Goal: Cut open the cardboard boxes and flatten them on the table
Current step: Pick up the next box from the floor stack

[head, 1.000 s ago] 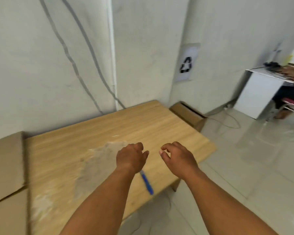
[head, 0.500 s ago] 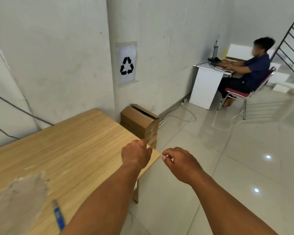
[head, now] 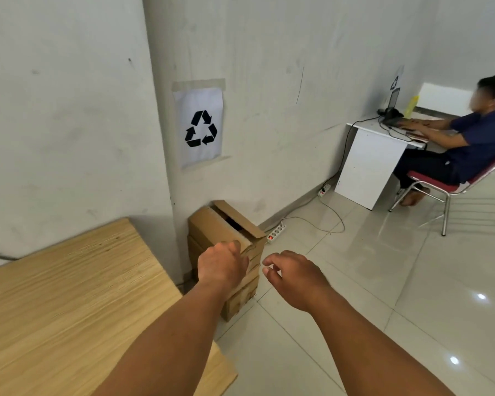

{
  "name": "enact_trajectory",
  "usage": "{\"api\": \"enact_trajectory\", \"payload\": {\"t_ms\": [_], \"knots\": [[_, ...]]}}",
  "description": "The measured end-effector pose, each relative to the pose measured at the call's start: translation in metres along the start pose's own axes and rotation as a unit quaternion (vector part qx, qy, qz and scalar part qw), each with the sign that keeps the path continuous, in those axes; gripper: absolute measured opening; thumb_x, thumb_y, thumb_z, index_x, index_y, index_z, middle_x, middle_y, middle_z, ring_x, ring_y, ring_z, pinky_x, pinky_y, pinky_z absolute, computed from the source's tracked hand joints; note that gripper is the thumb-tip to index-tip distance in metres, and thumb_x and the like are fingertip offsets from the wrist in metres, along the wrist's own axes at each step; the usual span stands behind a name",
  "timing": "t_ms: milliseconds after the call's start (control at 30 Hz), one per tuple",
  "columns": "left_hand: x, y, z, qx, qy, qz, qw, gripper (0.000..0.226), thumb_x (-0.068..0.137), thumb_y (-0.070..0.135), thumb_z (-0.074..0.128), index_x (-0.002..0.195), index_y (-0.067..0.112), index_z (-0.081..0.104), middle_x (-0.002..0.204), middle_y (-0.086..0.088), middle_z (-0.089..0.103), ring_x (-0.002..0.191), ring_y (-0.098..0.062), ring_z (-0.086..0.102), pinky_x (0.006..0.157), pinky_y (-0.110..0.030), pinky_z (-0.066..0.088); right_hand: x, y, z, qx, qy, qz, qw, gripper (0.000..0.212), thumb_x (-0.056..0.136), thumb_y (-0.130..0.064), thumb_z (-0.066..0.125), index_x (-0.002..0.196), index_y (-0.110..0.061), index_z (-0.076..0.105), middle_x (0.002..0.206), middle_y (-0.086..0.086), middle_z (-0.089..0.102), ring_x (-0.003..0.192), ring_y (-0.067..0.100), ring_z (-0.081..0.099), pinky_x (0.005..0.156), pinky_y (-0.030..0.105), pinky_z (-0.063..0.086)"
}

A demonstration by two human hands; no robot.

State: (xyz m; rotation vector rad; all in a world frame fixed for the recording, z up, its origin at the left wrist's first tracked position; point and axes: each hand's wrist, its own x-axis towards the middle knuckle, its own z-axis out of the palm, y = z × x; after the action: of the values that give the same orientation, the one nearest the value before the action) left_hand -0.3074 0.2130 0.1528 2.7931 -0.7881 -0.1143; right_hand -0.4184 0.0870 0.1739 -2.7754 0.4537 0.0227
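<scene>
Facing a stack of cardboard boxes [head: 212, 228] on the floor, my left hand [head: 222, 267] and right hand [head: 293, 278] out in front of me, a little apart and empty.

The stack stands against the wall just past the end of the wooden table [head: 69, 295], under a taped recycling sign [head: 200, 127], and the top box is open. A power strip [head: 275, 232] lies on the tiles just right of it. Farther off, a person [head: 475, 144] sits at a white desk [head: 366, 164]. My left hand, loosely curled with its back toward me, overlaps the top box's near corner; I cannot tell whether it touches. My right hand hovers beside it over the floor, fingers loosely bent.
</scene>
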Motion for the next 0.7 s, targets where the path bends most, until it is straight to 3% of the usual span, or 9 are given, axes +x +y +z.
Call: {"api": "enact_trajectory", "payload": {"t_ms": [167,333,533,700], "knots": [[0.079,0.033,0.035,-0.009,0.0,-0.062,0.998,0.042,0.101,0.054,0.044,0.129,0.024,0.055,0.114,-0.001,0.065,0.099,-0.02,0.064,0.08,-0.032,0.054,0.085,0.075,-0.007,-0.016,-0.041,-0.046,0.998,0.034,0.103,-0.045,0.04,0.129,-0.031,0.057,0.125,-0.005,0.058,0.11,0.017,0.055,0.092,0.035,0.05],[0.134,0.053,0.065,-0.041,-0.031,-0.139,0.989,0.042,0.1,0.055,0.045,0.128,0.024,0.054,0.117,-0.001,0.062,0.103,-0.021,0.062,0.086,-0.036,0.055,0.165,0.13,-0.016,-0.036,-0.096,-0.093,0.99,0.033,0.104,-0.044,0.038,0.131,-0.032,0.054,0.125,-0.004,0.06,0.108,0.016,0.056,0.09,0.034,0.051],[0.21,0.025,0.107,-0.121,-0.06,-0.237,0.962,0.035,0.104,0.046,0.043,0.125,0.022,0.058,0.118,-0.001,0.062,0.104,-0.021,0.061,0.088,-0.037,0.054,0.279,0.151,0.01,-0.041,-0.136,-0.109,0.984,0.047,0.104,-0.047,0.037,0.149,-0.036,0.032,0.131,-0.002,0.061,0.116,0.022,0.058,0.09,0.037,0.05],[0.279,-0.026,0.164,-0.167,-0.186,-0.301,0.92,0.046,0.104,0.045,0.042,0.144,0.022,0.043,0.143,-0.007,0.045,0.128,-0.027,0.047,0.104,-0.041,0.046,0.377,0.157,0.059,-0.073,-0.203,-0.094,0.972,0.044,0.105,-0.044,0.036,0.148,-0.033,0.036,0.14,0.001,0.054,0.122,0.024,0.055,0.093,0.037,0.048]]}}
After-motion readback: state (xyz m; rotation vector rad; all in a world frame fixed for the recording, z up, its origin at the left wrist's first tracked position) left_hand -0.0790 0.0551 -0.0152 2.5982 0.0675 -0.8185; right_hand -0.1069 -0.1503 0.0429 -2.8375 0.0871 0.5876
